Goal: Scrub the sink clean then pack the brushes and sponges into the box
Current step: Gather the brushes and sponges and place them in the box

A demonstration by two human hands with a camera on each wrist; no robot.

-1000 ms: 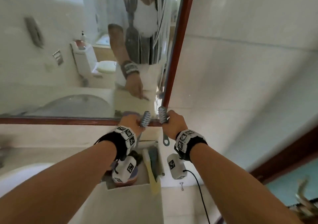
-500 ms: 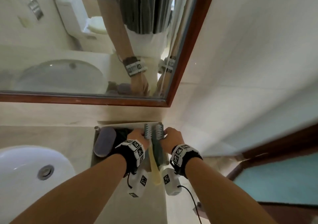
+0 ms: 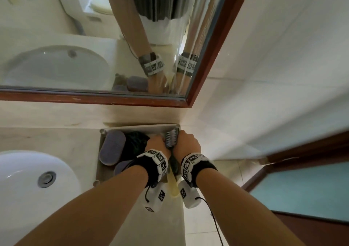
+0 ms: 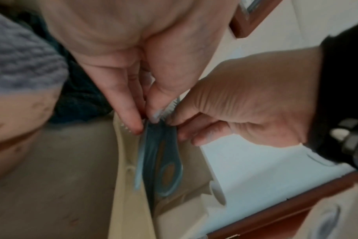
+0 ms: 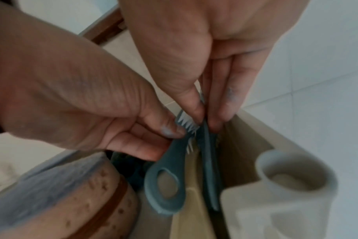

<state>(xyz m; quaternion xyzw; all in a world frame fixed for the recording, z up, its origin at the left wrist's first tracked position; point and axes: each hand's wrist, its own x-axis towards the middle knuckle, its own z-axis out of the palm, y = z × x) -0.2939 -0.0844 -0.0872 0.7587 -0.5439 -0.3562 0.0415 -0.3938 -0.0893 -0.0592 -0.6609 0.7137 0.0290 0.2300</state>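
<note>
A shallow beige box (image 3: 139, 127) sits on the counter to the right of the white sink (image 3: 22, 179). It holds two grey sponges (image 3: 112, 147) (image 3: 122, 167), a dark scrubber (image 3: 136, 141) and a yellow brush (image 3: 173, 189). My left hand (image 3: 156, 143) pinches one blue-grey brush (image 5: 164, 182) with a loop handle. My right hand (image 3: 187, 143) pinches a second blue-grey brush (image 5: 208, 161). Both brushes stand side by side low in the box's right side, with their bristles (image 3: 171, 139) toward the far wall. Thumb and fingertips close round the brush necks in both wrist views.
A wood-framed mirror (image 3: 94, 98) hangs just behind the box. A white tiled wall (image 3: 264, 75) runs right beside the box. A brown door frame (image 3: 302, 151) lies lower right. The drain (image 3: 46, 176) shows in the sink. The box has round corner posts (image 5: 296, 169).
Both hands have come down from in front of the mirror's lower edge and brought the two brushes into the right side of the box. My view has tilted downward.
</note>
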